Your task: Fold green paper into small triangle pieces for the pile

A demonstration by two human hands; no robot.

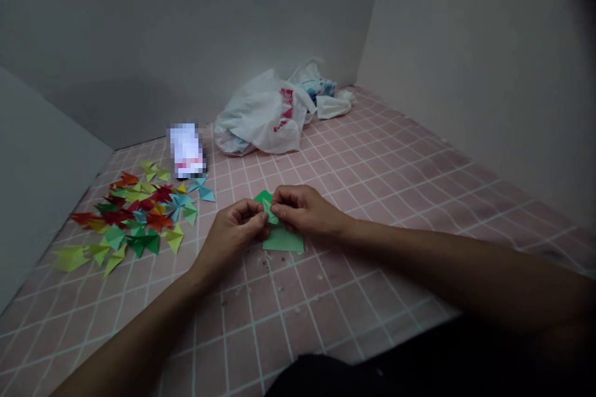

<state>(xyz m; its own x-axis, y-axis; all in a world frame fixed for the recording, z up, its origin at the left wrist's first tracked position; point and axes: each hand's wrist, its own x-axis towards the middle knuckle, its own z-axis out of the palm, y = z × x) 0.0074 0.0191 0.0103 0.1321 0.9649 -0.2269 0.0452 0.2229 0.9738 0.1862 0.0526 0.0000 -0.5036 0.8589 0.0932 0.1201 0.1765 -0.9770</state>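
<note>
Between the fingertips of both hands is a small folded piece of light green paper (270,212). My left hand (239,222) pinches it from the left, thumb against curled fingers. From the right, my right hand (302,206) pinches its upper edge. Beneath the hands lie green paper sheets (284,240) on the pink checked cloth; a darker green corner shows behind the fingers. Left of my left hand spreads a pile of folded paper cranes (144,211) in red, orange, yellow, green and blue. The fingers partly cover the folded piece.
A lit phone (187,152), its screen blurred out, stands behind the cranes. At the back lie a white plastic bag (265,115) with red print and a blue-patterned bundle (319,87). Small scraps (280,288) dot the cloth in front. Grey walls (186,31) enclose the surface.
</note>
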